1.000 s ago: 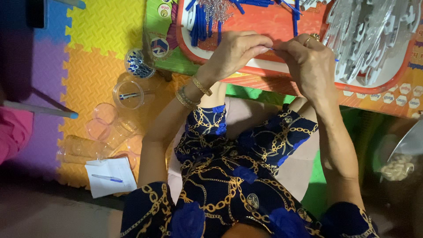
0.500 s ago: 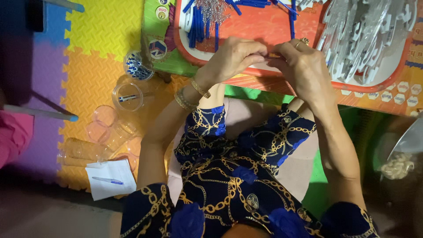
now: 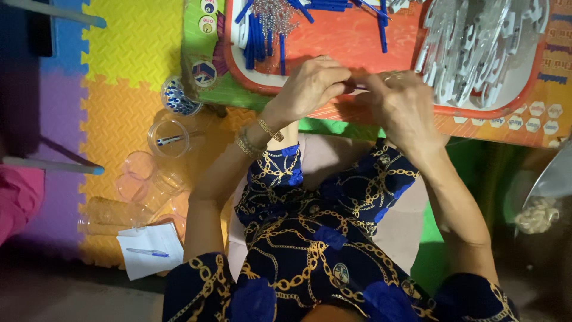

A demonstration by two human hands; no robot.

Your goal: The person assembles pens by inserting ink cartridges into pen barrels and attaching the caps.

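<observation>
My left hand point(image 3: 310, 85) and my right hand point(image 3: 400, 104) meet over the near rim of an orange tray point(image 3: 339, 45). Between their fingertips they pinch a small thin pen part point(image 3: 356, 88), mostly hidden by my fingers. Blue pen barrels point(image 3: 262, 36) and a heap of small metal springs point(image 3: 275, 15) lie on the tray beyond my left hand. A pile of clear plastic pen pieces point(image 3: 476, 48) fills the tray's right side, beyond my right hand. Gold bracelets circle my left wrist.
The tray rests on a low colourful table point(image 3: 512, 122). On the foam mat to the left stand a cup of blue-and-white caps point(image 3: 177, 98), a clear cup holding one pen point(image 3: 169, 139), several empty clear cups point(image 3: 134, 179) and a paper with a pen point(image 3: 150, 250).
Both hands have stayed together at the tray's near rim, shifting slightly as the fingers work on the small part. The view has moved a little.
</observation>
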